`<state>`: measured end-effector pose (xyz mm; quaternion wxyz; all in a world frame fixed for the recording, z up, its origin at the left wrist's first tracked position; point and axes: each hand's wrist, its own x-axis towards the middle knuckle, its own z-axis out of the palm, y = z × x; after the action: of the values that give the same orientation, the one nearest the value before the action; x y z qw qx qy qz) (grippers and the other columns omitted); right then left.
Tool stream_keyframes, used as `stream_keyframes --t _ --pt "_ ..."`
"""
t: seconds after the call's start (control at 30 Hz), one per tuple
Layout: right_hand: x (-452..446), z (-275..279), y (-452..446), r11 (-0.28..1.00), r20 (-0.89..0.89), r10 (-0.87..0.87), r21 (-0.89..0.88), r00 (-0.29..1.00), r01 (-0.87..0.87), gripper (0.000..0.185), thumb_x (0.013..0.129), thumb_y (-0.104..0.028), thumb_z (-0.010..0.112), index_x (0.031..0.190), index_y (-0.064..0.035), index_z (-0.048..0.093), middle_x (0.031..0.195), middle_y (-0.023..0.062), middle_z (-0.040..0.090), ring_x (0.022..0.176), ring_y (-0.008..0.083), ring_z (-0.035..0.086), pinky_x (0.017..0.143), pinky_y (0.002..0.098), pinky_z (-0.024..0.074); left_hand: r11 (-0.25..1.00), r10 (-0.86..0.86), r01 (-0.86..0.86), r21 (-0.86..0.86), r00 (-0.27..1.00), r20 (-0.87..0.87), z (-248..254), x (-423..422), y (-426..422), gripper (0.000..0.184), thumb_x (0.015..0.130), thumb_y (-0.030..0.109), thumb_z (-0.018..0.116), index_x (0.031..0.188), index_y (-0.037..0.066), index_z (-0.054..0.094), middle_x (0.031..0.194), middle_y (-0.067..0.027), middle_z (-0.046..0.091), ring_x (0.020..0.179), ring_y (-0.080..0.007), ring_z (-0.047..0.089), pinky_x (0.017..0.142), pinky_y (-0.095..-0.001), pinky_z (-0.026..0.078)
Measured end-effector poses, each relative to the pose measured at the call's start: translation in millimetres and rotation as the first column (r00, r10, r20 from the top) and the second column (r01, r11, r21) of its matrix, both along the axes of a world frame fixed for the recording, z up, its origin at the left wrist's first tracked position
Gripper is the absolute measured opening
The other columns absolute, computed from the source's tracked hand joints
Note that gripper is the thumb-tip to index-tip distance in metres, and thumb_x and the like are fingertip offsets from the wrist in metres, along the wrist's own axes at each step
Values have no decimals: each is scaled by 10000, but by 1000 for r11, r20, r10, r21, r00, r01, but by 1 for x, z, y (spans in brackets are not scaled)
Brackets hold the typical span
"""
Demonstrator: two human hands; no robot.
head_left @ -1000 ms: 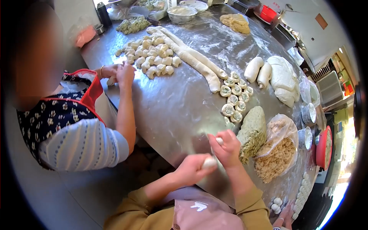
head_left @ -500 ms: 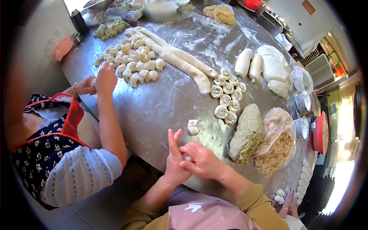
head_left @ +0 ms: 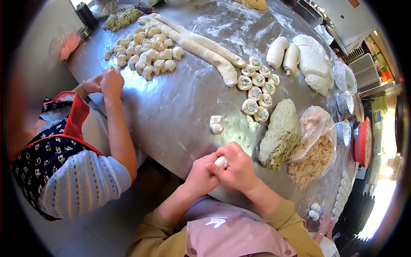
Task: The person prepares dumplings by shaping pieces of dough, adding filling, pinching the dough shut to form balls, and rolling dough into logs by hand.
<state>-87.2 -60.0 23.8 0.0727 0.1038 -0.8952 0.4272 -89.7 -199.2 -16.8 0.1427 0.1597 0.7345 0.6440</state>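
Both my hands meet over the table's near edge, around a small white dough piece. My left hand is closed against its left side. On its right, my right hand has its fingers wrapped round it. Beyond them a small dough piece lies alone on the metal table. Several round dough cups with green-flecked filling stand further back. To the right are a mound of greenish filling and a bag of brown crumbly filling.
At the left a co-worker's hands are beside a heap of dough pieces. Long dough rolls cross the table. Large dough, metal cups and a red basin are at the right; another person's hands show lower right.
My hands were apart a second ago, then came together; the left fingers, stretched out half a second ago, are now folded in. The small dough piece has come to lie on the table.
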Motion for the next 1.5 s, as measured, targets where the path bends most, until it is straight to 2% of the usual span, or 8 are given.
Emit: stream_keyframes --t 0.13,0.23,0.33,0.5,0.67,0.8,0.97,1.5 --pt "-1 -12 4 992 -32 -45 -122 998 40 299 773 -285 816 809 -68 614 764 80 561 632 239 571 543 346 454 977 -161 153 -148 986 -48 -15 5 -7 127 830 33 655 957 28 641 854 -105 667 776 -207 665 696 -307 510" --pt "-8 -21 8 988 -67 -139 -77 988 134 288 768 -260 818 782 -74 599 760 86 560 626 249 564 548 358 455 999 -51 50 11 997 56 11 6 -4 54 847 39 677 894 26 652 794 -86 658 722 -224 655 669 -312 509" --pt "-28 -47 37 961 -97 -223 146 970 236 323 784 -337 794 826 -80 602 796 101 575 723 309 595 609 403 489 894 -372 351 277 928 24 40 19 -21 51 842 37 667 882 16 645 837 -133 646 766 -311 627 718 -354 515" --pt "-24 -30 34 867 -261 -47 468 964 169 411 904 -445 636 1065 -67 627 1057 187 591 999 368 571 854 431 480 993 -65 73 -91 994 83 21 9 -17 734 799 106 735 1413 37 338 964 -129 657 812 -286 663 731 -359 523" --pt "0 0 18 958 74 266 -132 961 -255 378 921 -371 641 1109 -47 601 1073 168 568 967 329 578 797 395 506 985 88 -102 -138 991 -103 4 13 -9 1154 769 72 766 1539 76 -95 1398 -250 439 886 -235 667 761 -345 534" --pt "21 -8 14 977 110 153 -163 982 -134 274 901 -293 691 981 -44 609 911 102 583 709 259 584 638 366 494 994 -47 47 103 999 -1 4 15 -10 1104 762 -33 702 1535 69 -79 1374 -255 462 881 -227 661 759 -329 524" --pt "17 1 13 972 62 -14 -233 998 28 282 895 -298 704 932 -39 599 847 79 586 651 219 575 578 322 480 998 -49 50 -23 997 51 11 17 -9 297 843 92 646 1123 30 571 917 -172 658 844 -307 665 735 -367 516" --pt "10 -20 8 992 -184 -117 -66 976 107 343 768 -271 834 854 -76 565 763 78 565 635 253 557 548 343 460 975 -223 220 36 971 87 27 18 -23 143 864 80 665 991 19 639 841 -135 644 747 -293 627 691 -342 501"
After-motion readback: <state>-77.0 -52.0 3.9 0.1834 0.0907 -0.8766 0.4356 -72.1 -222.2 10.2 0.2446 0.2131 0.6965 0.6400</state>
